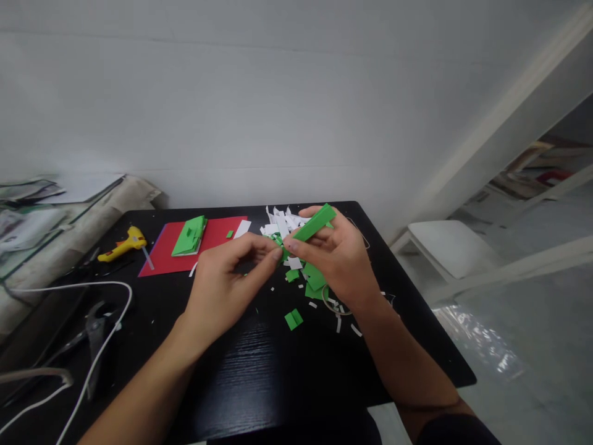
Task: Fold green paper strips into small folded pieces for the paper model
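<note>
A folded green paper strip (315,224) slants up to the right above the black table. My right hand (347,256) is wrapped round it, the thumb pressing near its lower end. At that lower end, my left hand (222,281) pinches with thumb and forefinger; the exact edge between those fingertips is hard to make out. Below and behind the hands lies a heap of green paper scraps (315,278) and crumpled white paper scraps (291,217). Closer to me, a small folded green piece (293,319) rests alone on the table.
Left of the hands, a red sheet (160,254) carries a folded green paper stack (188,238). Beside it lie a yellow glue gun (125,245), pliers (96,337) and a white cable (99,352). A white stool (442,247) stands right of the table (259,377).
</note>
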A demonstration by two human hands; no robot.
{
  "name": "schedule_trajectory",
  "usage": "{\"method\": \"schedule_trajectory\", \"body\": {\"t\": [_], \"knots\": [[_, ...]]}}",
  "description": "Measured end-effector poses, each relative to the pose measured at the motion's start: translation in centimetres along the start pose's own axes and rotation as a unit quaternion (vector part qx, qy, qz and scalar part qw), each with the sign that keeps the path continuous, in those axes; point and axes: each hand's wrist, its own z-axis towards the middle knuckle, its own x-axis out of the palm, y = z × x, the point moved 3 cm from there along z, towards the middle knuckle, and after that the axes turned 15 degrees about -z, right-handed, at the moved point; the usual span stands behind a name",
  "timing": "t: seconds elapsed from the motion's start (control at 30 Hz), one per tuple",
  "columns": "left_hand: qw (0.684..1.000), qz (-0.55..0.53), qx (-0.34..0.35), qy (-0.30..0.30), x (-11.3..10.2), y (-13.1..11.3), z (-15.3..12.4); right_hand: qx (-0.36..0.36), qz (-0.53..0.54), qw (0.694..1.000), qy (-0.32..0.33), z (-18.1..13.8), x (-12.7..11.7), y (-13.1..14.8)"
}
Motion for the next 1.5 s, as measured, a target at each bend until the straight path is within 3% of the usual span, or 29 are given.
{"method": "schedule_trajectory", "body": {"t": [0.33,0.57,0.73,1.3,1.5], "knots": [[0.998,-0.032,-0.047,-0.003,-0.28,0.08,-0.01,-0.007,0.01,0.999,-0.046,0.11,-0.24,-0.03],[0.998,-0.041,-0.049,-0.024,-0.3,0.21,0.03,0.01,-0.045,0.997,0.062,0.33,0.11,-0.59],[0.997,-0.048,-0.055,-0.018,-0.12,0.35,0.19,0.0,-0.071,0.994,0.08,0.26,-0.11,-0.59],[0.996,-0.051,-0.068,-0.02,-0.3,0.46,0.28,0.0,-0.079,0.995,0.066,0.28,0.3,-0.55],[0.995,-0.065,-0.08,-0.016,-0.25,0.24,0.25,-0.021,-0.047,0.998,0.031,0.31,0.39,-0.55]]}}
